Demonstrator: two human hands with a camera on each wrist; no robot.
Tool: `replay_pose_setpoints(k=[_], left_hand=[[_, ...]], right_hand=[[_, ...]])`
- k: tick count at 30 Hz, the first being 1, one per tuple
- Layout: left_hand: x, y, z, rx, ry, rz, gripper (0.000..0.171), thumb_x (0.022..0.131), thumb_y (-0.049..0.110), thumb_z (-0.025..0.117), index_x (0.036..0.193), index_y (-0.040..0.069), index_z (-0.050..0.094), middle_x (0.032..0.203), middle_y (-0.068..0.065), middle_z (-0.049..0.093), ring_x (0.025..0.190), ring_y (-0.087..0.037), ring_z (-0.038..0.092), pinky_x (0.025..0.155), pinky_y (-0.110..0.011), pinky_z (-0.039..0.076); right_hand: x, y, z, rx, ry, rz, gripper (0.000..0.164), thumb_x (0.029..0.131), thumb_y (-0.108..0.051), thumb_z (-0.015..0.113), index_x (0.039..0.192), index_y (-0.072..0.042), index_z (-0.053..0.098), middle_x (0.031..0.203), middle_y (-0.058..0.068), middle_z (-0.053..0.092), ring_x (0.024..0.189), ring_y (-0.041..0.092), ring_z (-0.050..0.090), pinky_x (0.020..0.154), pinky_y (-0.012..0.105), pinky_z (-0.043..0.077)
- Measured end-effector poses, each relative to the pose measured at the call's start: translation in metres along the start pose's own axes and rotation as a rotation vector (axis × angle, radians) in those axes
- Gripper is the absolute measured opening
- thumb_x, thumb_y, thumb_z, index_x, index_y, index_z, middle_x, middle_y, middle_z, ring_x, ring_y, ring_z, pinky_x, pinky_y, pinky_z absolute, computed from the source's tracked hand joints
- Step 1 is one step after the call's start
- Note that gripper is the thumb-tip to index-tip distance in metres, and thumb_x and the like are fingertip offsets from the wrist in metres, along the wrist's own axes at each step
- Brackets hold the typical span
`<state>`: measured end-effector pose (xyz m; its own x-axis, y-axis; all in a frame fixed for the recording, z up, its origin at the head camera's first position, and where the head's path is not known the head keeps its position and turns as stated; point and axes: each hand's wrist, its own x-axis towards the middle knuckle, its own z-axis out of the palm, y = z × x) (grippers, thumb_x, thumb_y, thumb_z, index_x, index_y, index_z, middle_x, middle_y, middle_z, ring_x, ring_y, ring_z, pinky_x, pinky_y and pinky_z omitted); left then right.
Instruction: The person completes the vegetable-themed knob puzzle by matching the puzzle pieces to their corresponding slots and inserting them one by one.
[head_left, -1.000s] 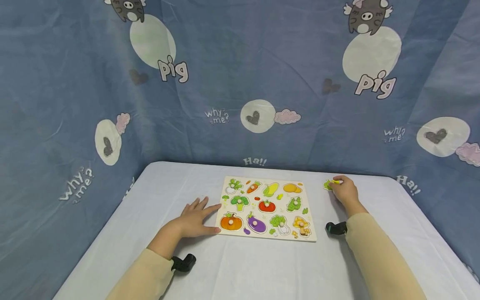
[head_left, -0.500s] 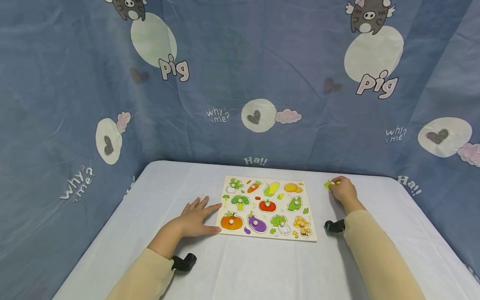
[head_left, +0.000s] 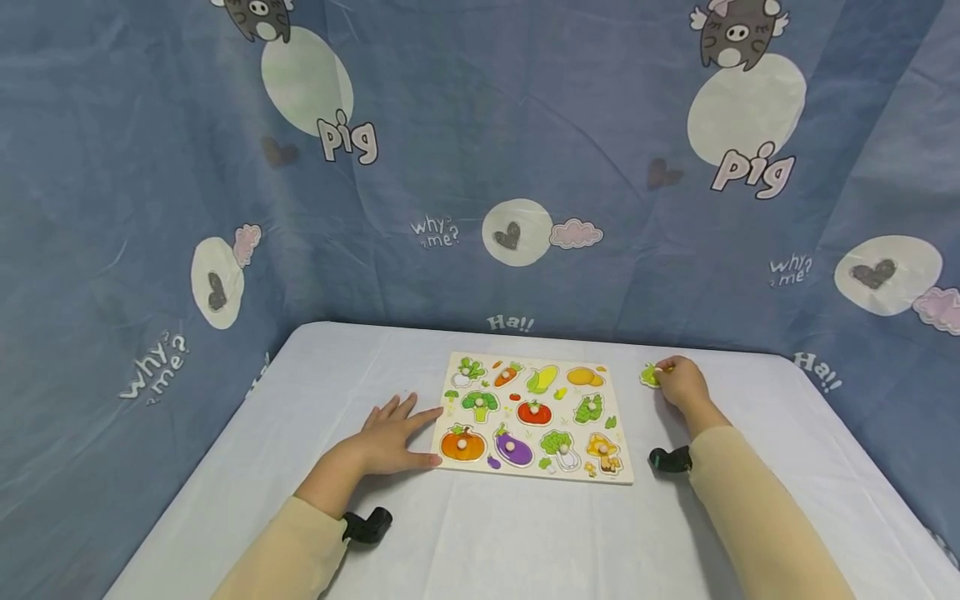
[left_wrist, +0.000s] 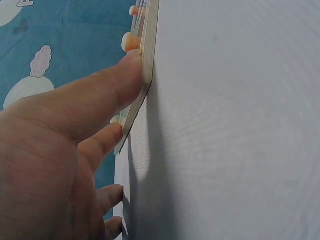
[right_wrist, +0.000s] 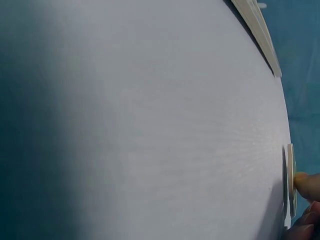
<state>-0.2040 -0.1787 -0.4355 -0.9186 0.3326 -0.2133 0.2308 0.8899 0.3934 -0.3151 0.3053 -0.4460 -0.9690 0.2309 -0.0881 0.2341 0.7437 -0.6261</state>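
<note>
A wooden knob puzzle board (head_left: 495, 427) with vegetable pictures lies mid-table in the head view. My left hand (head_left: 390, 437) has its fingers spread; the thumb and index fingertip touch the board's left edge. In the left wrist view the thumb (left_wrist: 107, 87) presses against the board's edge (left_wrist: 149, 55). To the right of the board, my right hand (head_left: 684, 385) pinches a small green puzzle piece (head_left: 649, 375), partly covered by the fingers. The right wrist view shows this piece (right_wrist: 292, 167) edge-on, close to the tabletop, at the fingertips.
Knobbed pieces such as the tomato (head_left: 535, 413), pumpkin (head_left: 462, 445) and eggplant (head_left: 513, 448) sit in the board. At the upper right, the orange-yellow shape (head_left: 581, 377) shows no knob. White cloth (head_left: 495, 533) covers the table; a blue patterned curtain (head_left: 420, 275) hangs behind it.
My right hand has shifted slightly left toward the board along with the green puzzle piece. The left hand and the board stay in place.
</note>
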Motion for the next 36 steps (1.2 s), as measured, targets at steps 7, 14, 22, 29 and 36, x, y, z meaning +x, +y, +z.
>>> replay_pose_setpoints(k=[7,14,22,29,36], left_hand=[[0.000,0.001,-0.001,0.000,-0.002,0.003,0.087,0.082,0.063,0.071,0.154,0.024,0.042,0.163,-0.024,0.018,0.149,-0.049,0.008,0.117,-0.068,0.005],[0.000,0.000,-0.001,0.000,-0.004,0.004,0.087,0.082,0.064,0.071,0.154,0.024,0.042,0.163,-0.024,0.018,0.149,-0.049,0.008,0.116,-0.068,0.005],[0.000,-0.001,-0.001,-0.001,-0.003,0.003,0.087,0.082,0.063,0.071,0.154,0.025,0.042,0.163,-0.024,0.018,0.149,-0.049,0.008,0.116,-0.068,0.004],[0.000,0.000,-0.001,-0.003,-0.003,0.002,0.087,0.082,0.064,0.071,0.154,0.025,0.042,0.163,-0.024,0.018,0.149,-0.050,0.008,0.116,-0.068,0.005],[0.000,-0.001,0.000,0.002,-0.001,-0.001,0.088,0.081,0.064,0.071,0.154,0.025,0.042,0.163,-0.024,0.018,0.149,-0.050,0.008,0.116,-0.068,0.005]], right_hand=[[-0.007,-0.003,0.000,0.003,-0.002,-0.043,0.030,0.104,-0.016,0.051,0.122,0.008,0.057,0.121,0.028,0.056,0.109,0.039,0.053,0.098,0.054,0.042],[-0.019,-0.012,-0.003,0.023,-0.001,-0.132,0.030,0.102,-0.018,0.055,0.121,0.005,0.059,0.104,0.019,0.059,0.093,0.031,0.054,0.080,0.044,0.044],[-0.034,-0.037,-0.006,0.053,-0.020,-0.200,0.027,0.102,-0.019,0.057,0.118,0.002,0.061,0.087,0.010,0.049,0.078,0.024,0.048,0.064,0.032,0.040],[-0.046,-0.060,-0.002,0.043,-0.052,-0.274,0.025,0.101,-0.020,0.060,0.117,0.001,0.062,0.085,0.010,0.045,0.075,0.023,0.045,0.061,0.032,0.037],[-0.055,-0.081,0.010,0.047,-0.089,-0.327,0.024,0.101,-0.020,0.062,0.114,0.000,0.063,0.085,0.010,0.047,0.075,0.023,0.046,0.060,0.033,0.039]])
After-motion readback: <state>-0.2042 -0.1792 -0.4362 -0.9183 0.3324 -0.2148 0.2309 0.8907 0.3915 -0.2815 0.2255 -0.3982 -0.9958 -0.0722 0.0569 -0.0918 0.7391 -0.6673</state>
